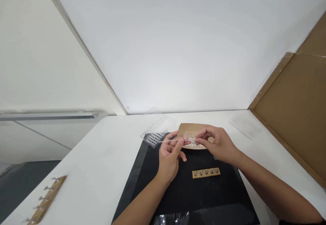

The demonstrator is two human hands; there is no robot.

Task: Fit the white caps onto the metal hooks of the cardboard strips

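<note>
My left hand (171, 155) pinches a thin pale stick (171, 140) between thumb and fingers. Small clear upright pieces (187, 136) show at the stick's right end, between my two hands. My right hand (215, 143) is closed in a pinch beside them; what its fingertips hold is too small to make out. Just behind and beneath the hands lies a brown paper tray (187, 127) with small whitish and clear bits in it. Left of my left hand sits a clear plastic compartment case (154, 138) with its lid up.
A wooden strip with several metal clips (206, 173) lies on the black mat (183, 187). Another clip strip (48, 199) is at the white table's left edge. A clear lid (246, 126) lies at back right, near a cardboard panel (292, 116). Clear plastic wrapping (171, 219) is in front.
</note>
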